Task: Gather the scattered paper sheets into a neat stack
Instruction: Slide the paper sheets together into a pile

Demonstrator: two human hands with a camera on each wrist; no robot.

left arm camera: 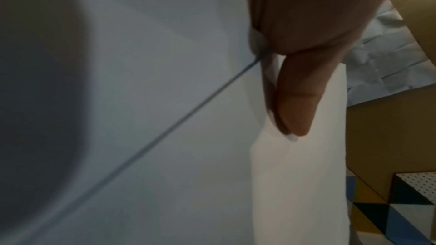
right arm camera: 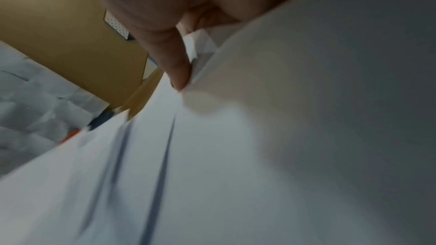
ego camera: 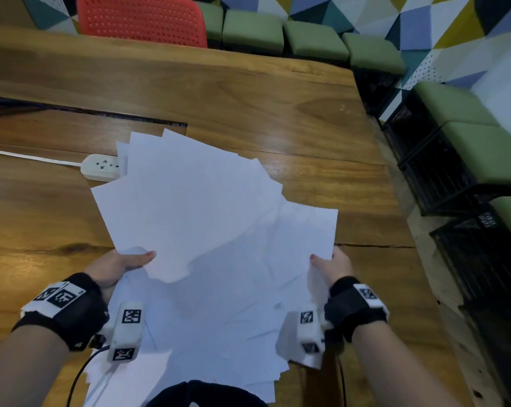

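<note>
Left hand (ego camera: 117,267) thumb lies on top of the fanned white paper sheets (ego camera: 219,230), pinching their left edge; right hand (ego camera: 332,267) pinches the right edge likewise. The sheets overlap a white power strip (ego camera: 100,167) on the brown wooden table (ego camera: 248,92), bare wood lying beyond.

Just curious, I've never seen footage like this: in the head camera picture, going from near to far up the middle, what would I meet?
Paper sheets gripped by left hand and right hand → bare wooden table → red chair.
</note>
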